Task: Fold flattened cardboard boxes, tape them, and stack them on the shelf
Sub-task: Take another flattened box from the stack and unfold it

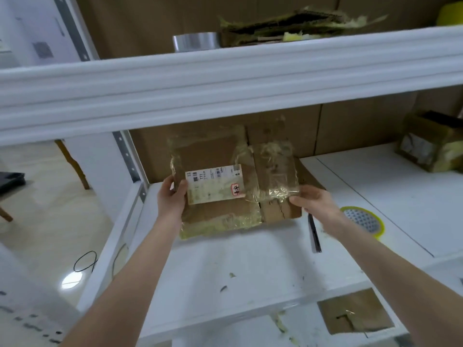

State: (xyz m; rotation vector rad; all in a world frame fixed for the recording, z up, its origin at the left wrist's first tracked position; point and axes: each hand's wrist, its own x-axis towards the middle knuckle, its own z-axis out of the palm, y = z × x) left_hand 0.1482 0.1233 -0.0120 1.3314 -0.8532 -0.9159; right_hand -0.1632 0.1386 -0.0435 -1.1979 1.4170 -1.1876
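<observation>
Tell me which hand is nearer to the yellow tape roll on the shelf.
Right. The right hand holds the box by its right edge, just left of the tape roll. The left hand holds its left edge, beyond the box.
</observation>
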